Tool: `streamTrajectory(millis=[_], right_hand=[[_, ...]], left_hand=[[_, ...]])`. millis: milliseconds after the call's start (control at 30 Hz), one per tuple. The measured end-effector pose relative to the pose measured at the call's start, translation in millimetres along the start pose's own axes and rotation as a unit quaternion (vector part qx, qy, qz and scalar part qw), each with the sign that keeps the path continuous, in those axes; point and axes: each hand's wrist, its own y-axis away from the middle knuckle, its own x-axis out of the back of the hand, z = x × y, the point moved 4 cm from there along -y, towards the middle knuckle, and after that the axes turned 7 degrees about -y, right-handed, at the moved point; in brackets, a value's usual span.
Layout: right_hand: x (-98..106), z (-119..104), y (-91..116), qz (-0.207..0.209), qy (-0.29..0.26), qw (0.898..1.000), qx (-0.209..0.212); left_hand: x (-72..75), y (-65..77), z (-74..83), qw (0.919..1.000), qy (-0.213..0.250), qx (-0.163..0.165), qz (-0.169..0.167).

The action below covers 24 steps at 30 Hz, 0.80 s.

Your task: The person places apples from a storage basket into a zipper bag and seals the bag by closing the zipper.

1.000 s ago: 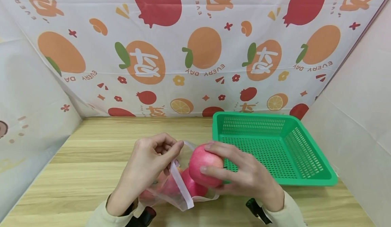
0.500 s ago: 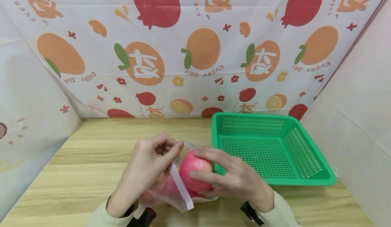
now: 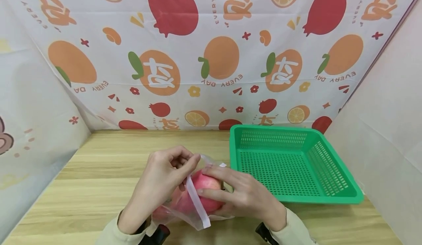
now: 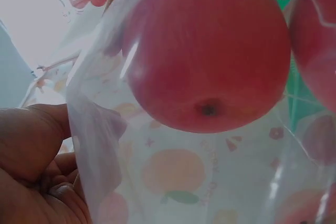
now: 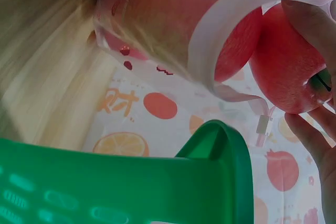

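Observation:
A translucent mesh bag with a white hem (image 3: 196, 201) lies on the table, with red apples inside it. My left hand (image 3: 163, 181) pinches the upper edge of its mouth between thumb and fingers. In my right hand (image 3: 242, 192) is a red apple (image 3: 205, 182), gripped at the bag's mouth and partly behind the hem. The right wrist view shows this apple (image 5: 283, 59), stem toward the palm, touching another apple (image 5: 239, 45) within the bag. Through the mesh, the left wrist view shows one apple (image 4: 205, 51) close up. Lower apples are partly hidden.
A green perforated plastic basket (image 3: 357, 197) stands to the right on the wooden table (image 3: 108, 164), close to my right hand. A fruit-printed cloth (image 3: 221, 58) hangs behind the table, and pale walls flank both sides.
My right hand has moved left and slightly down, bringing the apple from above the bag's opening into its mouth. My left hand keeps its pinch on the edge. The head view has tilted slightly.

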Motion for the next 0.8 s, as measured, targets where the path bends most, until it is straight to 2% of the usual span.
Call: streamTrajectory(millis=[300, 533, 800], right_hand=[[-2, 1, -1, -0.006, -0.01, 1.0, -0.007], [-8, 0, -5, -0.026, -0.025, 0.999, -0.009], [-13, 0, -9, -0.042, -0.007, 0.999, 0.0]], left_hand=[[0.5, 1.4, -1.1, 1.0, 0.005, 0.001, 0.001], [3.2, 2.5, -2.4, 0.9998, -0.002, -0.014, 0.014], [5.3, 2.8, -4.2, 0.9997, -0.003, -0.019, 0.017]])
